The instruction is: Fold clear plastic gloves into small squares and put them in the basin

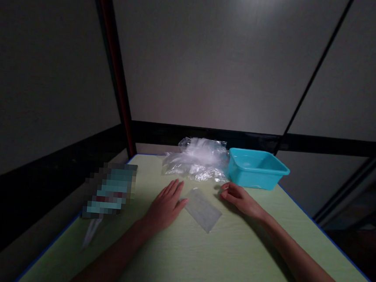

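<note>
On the green table lies a small flat clear plastic bag (203,210), set at a slant. My left hand (166,207) rests palm down with its fingers stretched out, just left of the bag, and its thumb reaches the bag's left edge. To the right of the bag, my right hand (237,198) is held a little above the tabletop, apart from the bag. Its fingers are curled in with the thumb near them, and I see nothing between them. Behind both hands sits a crumpled heap of clear plastic bags (199,157).
A turquoise plastic basin (253,178) stands at the back right, beside the heap. At the left edge lies a pixelated flat object (111,191), with a thin whitish strip (91,232) below it. The table (184,263) has blue edging; grey panels (211,64) rise behind it.
</note>
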`<state>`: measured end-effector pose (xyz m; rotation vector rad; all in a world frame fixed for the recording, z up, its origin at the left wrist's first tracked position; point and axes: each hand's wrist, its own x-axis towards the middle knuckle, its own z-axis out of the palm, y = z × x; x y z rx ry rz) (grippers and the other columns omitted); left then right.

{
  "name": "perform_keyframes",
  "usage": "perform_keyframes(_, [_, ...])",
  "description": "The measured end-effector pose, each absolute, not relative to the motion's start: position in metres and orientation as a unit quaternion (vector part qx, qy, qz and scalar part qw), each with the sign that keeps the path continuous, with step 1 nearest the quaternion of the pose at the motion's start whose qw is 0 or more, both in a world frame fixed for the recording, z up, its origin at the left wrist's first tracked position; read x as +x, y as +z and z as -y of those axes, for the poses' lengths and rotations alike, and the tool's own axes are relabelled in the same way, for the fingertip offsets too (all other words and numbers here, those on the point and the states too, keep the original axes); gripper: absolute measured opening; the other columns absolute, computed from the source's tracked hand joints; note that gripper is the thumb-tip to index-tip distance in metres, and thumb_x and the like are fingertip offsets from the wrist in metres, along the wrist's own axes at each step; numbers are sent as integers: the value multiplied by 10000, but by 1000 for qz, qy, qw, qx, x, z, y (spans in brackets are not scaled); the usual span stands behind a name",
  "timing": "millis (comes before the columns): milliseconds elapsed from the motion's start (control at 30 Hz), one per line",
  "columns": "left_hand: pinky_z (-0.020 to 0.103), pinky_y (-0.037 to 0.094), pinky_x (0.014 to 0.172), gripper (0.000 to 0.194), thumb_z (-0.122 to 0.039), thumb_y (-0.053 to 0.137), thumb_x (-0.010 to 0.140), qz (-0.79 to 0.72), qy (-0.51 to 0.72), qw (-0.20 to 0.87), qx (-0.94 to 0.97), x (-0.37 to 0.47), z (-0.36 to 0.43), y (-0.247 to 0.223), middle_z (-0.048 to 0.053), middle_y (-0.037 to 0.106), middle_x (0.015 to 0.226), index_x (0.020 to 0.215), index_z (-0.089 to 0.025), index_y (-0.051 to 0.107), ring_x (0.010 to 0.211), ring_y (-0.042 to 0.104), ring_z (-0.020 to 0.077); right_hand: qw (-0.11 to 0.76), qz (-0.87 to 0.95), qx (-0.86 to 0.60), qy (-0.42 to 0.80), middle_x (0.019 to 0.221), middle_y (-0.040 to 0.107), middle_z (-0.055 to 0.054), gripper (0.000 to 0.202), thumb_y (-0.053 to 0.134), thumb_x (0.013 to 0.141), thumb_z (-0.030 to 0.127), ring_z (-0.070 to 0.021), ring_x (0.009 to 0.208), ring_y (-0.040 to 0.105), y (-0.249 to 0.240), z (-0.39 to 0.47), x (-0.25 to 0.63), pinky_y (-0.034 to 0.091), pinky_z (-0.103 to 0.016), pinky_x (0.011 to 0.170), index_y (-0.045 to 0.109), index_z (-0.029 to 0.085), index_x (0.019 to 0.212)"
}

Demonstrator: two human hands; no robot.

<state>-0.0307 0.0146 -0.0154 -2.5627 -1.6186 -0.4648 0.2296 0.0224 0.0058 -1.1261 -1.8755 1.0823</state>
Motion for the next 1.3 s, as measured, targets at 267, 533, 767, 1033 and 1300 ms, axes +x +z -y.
perform_keyframes(267, [396, 255, 1009, 518, -369, 291, 859, 555, -234, 9, -798, -33, -20, -14, 163, 316, 1342, 1279, -64, 298, 1249, 249, 235, 221, 617, -387, 649, 733, 619, -45, 321, 607, 685, 403, -134, 685, 615, 23, -3, 224, 461, -273, 650, 411, 155, 743])
perform_keyframes(533, [427, 205, 1031, 508, -333, 344, 844, 468, -247, 6, -849, -23, 12, -7, 133, 267, 1372, 1295, -108, 280, 1275, 179, 228, 341, 780, -441, 284, 562, 461, 38, 107, 492, 749, 222, -66, 478, 420, 18, 0, 204, 306, -181, 437, 477, 150, 672])
perform_keyframes(767, [370, 189, 1045, 572, -371, 407, 828, 237, -87, -115, -961, -12, 50, 20, 35, 175, 1408, 1337, -225, 188, 1282, 159, 194, 343, 817, -367, 281, 529, 394, 49, 147, 506, 751, 226, -64, 481, 344, 13, 7, 204, 270, -174, 433, 473, 147, 632])
perform_keyframes(1033, [327, 150, 1059, 611, -433, 359, 835, 201, -35, -137, -969, 3, 43, 24, 95, 157, 1404, 1328, -106, 209, 1286, 132, 191, 387, 787, -405, 259, 542, 421, 41, 147, 498, 755, 228, -68, 490, 356, 5, -1, 206, 280, -178, 445, 469, 150, 633])
perform_keyframes(1300, [368, 188, 1043, 604, -438, 414, 809, 208, -51, -130, -968, 5, 45, 24, 55, 176, 1404, 1330, -199, 223, 1278, 167, 218, 372, 792, -392, 285, 548, 426, 38, 149, 483, 772, 247, -70, 496, 365, 4, 1, 205, 290, -184, 453, 474, 152, 658])
